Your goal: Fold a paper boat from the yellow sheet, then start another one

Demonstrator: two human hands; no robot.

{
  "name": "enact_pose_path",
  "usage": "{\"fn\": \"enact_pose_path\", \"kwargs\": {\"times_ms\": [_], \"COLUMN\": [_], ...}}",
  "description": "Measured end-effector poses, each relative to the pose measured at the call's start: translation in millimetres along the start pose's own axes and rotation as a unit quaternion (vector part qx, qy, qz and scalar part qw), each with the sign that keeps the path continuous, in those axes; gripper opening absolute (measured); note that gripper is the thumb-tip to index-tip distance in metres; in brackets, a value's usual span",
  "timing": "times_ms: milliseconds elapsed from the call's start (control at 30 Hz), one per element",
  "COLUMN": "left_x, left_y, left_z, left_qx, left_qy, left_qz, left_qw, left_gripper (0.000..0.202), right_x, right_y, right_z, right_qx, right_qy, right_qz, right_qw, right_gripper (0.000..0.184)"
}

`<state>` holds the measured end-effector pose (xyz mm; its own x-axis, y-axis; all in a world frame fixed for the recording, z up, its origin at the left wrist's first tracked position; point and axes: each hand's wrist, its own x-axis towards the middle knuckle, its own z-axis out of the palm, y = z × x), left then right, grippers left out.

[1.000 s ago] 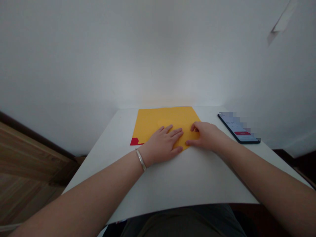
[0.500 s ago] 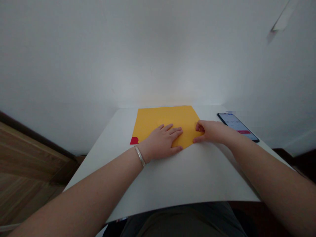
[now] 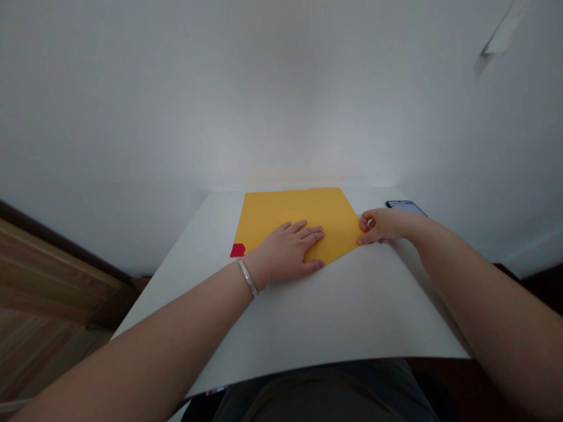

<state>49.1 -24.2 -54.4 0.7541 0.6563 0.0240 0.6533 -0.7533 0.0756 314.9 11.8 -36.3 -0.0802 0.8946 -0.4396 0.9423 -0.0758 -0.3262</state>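
A yellow sheet of paper (image 3: pixel 290 208) lies on the white table (image 3: pixel 308 328), with a small red piece (image 3: pixel 238 250) at its near left corner. My left hand (image 3: pixel 288 252) rests palm down on the sheet's near part, its fingers spread. At the right edge, my right hand (image 3: pixel 378 225) has its thumb and curled fingers closed on the paper's near right corner. A sliver of red shows beside that thumb; the rest of it is hidden behind the hand.
Beyond my right wrist lies a phone (image 3: pixel 407 206), partly covered by my forearm. A white wall (image 3: pixel 281 105) rises behind the table. Wooden panels (image 3: pixel 48 305) stand at the left, below the table's side edge.
My right hand has moved to the right along the sheet's near edge to its corner, and its arm now covers more of the phone. My left hand has stayed in place.
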Motion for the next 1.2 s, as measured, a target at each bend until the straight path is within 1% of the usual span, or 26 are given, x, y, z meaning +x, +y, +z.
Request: {"fn": "enact_pose_path", "kwargs": {"times_ms": [100,333,433,533,633,733,767,833,900,967,1100,1200], "left_x": [1,-1,-2,-4,-6,-6,-6,-6,-7,-9,-11,-11], "left_y": [-1,-4,-4,-4,-5,-7,-8,-8,-9,-8,-9,-11], "left_z": [1.8,2.2,2.1,-0.7,-7.5,-15.3,-17.5,-21.3,-24.3,-26.7,-27.1,-23.7], "left_qx": [-0.003,-0.015,-0.022,-0.026,-0.024,-0.024,-0.024,-0.025,-0.025,-0.025,-0.018,-0.002], "left_qy": [0.002,-0.004,-0.005,-0.004,-0.005,0.001,0.005,0.013,0.018,0.015,0.010,0.016], "left_qz": [0.004,0.003,-0.001,-0.005,-0.002,0.004,0.004,0.004,0.003,0.004,0.001,-0.015], "left_qw": [1.000,1.000,1.000,1.000,1.000,1.000,1.000,1.000,1.000,1.000,1.000,1.000], "left_gripper": [0.066,0.066,0.066,0.065,0.065,0.066,0.067,0.068,0.069,0.070,0.074,0.082], "right_x": [1,6,3,-5,-17,-29,-33,-39,-44,-47,-49,-46], "right_y": [6,25,24,9,-19,-49,-57,-69,-76,-79,-81,-78], "right_z": [-1,-7,-7,-3,6,16,19,23,24,24,21,18], "right_qx": [0.045,0.011,0.006,-0.023,-0.045,-0.078,-0.082,-0.095,-0.108,-0.123,-0.143,-0.155], "right_qy": [-0.021,0.000,0.008,0.057,0.070,0.141,0.154,0.160,0.164,0.162,0.149,0.130], "right_qz": [-0.001,0.007,-0.006,-0.035,-0.097,-0.087,-0.091,-0.108,-0.126,-0.130,-0.107,-0.080], "right_qw": [0.999,1.000,1.000,0.997,0.992,0.983,0.981,0.977,0.972,0.971,0.973,0.976], "right_gripper": [0.031,0.025,0.022,0.024,0.029,0.040,0.046,0.052,0.053,0.052,0.053,0.055]}}
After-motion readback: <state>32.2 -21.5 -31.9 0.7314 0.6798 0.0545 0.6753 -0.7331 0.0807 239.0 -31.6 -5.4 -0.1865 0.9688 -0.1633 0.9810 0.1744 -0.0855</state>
